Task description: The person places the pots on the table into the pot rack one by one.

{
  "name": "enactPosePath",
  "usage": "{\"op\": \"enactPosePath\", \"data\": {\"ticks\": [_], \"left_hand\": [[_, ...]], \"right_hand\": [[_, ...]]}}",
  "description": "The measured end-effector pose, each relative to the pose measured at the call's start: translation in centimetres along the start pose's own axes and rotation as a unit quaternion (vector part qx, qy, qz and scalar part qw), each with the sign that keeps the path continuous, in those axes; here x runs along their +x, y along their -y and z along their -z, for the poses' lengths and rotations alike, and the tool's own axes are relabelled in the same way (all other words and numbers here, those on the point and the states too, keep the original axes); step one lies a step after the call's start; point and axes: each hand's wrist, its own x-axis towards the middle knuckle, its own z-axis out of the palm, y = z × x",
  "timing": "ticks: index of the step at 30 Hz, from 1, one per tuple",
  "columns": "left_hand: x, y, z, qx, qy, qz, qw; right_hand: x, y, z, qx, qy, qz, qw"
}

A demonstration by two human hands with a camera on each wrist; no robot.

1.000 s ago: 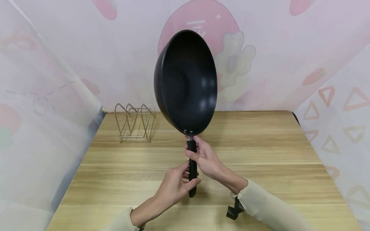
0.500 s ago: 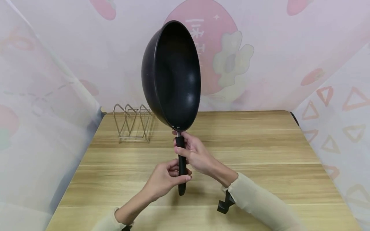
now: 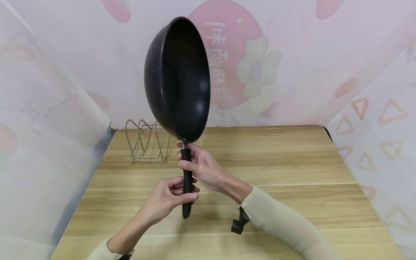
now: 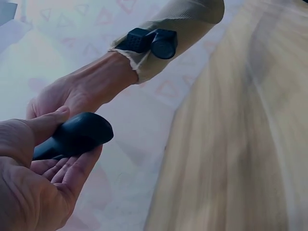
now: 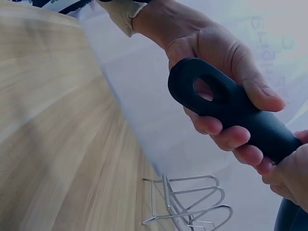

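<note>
A deep black wok (image 3: 185, 79) is held upright above the table, its bowl on top and its dark inside turned to the right and toward me. My right hand (image 3: 208, 168) grips the upper part of the black handle (image 3: 187, 180), just under the bowl. Lower down, my left hand (image 3: 165, 198) holds the same handle near its end, thumb on the near side and fingers behind. In the right wrist view the handle end (image 5: 187, 86) shows a hanging hole, and the left thumb and fingers wrap round it.
A metal wire rack (image 3: 146, 144) stands at the back left of the wooden table (image 3: 276, 162), partly behind the wok. Printed cloth walls (image 3: 302, 72) rise at the back and both sides. A small black camera (image 3: 238, 225) hangs from the right wrist.
Both hands have carried the wok to the left and slightly up. Its bowl has turned further to the right, showing more of its outer side. Both grips stay on the handle.
</note>
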Motion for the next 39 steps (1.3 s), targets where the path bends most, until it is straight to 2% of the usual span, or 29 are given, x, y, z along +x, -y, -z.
{"op": "enactPosePath", "data": {"ticks": [10, 14, 18, 25, 31, 37, 39], "left_hand": [[-1.4, -1.5, 2.5, 0.037, -0.036, -0.007, 0.9986], [-1.9, -1.9, 3.5, 0.043, -0.047, -0.011, 0.9979], [-2.4, -2.1, 4.5, 0.047, -0.057, -0.009, 0.9972], [-2.9, -1.5, 6.1, 0.061, -0.078, 0.008, 0.9951], [-3.4, -0.9, 7.7, 0.086, -0.110, 0.027, 0.9899], [-4.3, -0.2, 9.0, 0.130, -0.132, 0.050, 0.9814], [-4.5, -0.1, 9.4, 0.133, -0.136, 0.048, 0.9805]], "right_hand": [[2.2, 0.7, -2.2, 0.047, 0.026, 0.011, 0.9985], [3.2, 0.9, -2.8, -0.009, 0.020, 0.022, 0.9995], [4.2, 1.1, -3.0, -0.084, 0.014, 0.027, 0.9960], [5.8, 1.0, -3.8, -0.105, 0.025, 0.003, 0.9941], [7.4, 0.8, -4.9, -0.128, 0.020, -0.020, 0.9914], [8.5, -0.1, -6.1, -0.108, 0.045, -0.027, 0.9928], [8.8, -0.3, -6.4, -0.097, 0.057, -0.025, 0.9933]]}}
